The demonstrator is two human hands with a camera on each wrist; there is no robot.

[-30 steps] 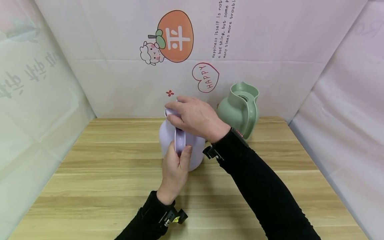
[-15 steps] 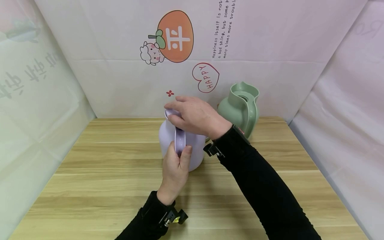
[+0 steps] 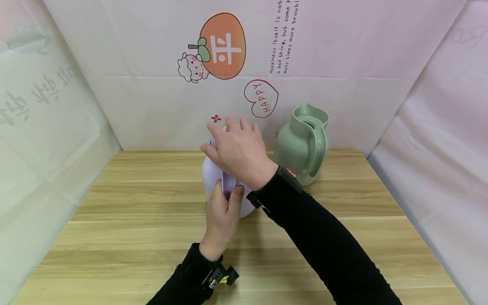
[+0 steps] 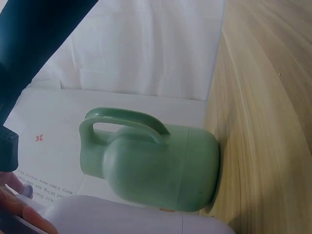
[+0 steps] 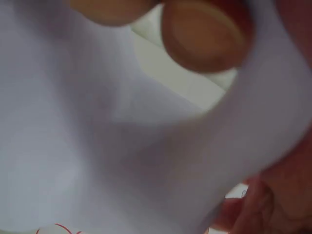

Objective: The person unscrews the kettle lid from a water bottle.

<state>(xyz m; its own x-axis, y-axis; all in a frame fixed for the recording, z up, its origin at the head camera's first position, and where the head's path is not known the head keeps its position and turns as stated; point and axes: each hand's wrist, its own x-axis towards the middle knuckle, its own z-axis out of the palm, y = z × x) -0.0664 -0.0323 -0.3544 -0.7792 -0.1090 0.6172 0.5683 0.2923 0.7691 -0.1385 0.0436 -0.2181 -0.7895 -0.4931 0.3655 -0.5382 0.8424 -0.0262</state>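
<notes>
A lavender thermos jug [image 3: 209, 176] stands upright on the table, its handle [image 3: 228, 184] toward me. My left hand [image 3: 222, 214] grips that handle, thumb on the right side. Over the jug's top lies my right hand [image 3: 242, 154], fingers spread and palm down, covering the mouth; whether it presses on a lid cannot be seen. In the right wrist view the lavender surface [image 5: 39, 122] fills most of the picture, blurred, with left-hand fingertips [image 5: 207, 36] inside the handle loop. The left wrist view shows the jug's side [image 4: 117, 217] along the bottom.
Right of the lavender jug stands a green thermos jug [image 3: 291, 150] with its top uncovered and its handle toward the front right. The wooden table [image 3: 126, 237] is bordered by a printed white cloth [image 3: 152, 110] behind and at both sides.
My right hand has spread and straightened its fingers and turned over the jug's top, its wrist coming nearer and leftward. The left hand and both jugs have stayed in place.
</notes>
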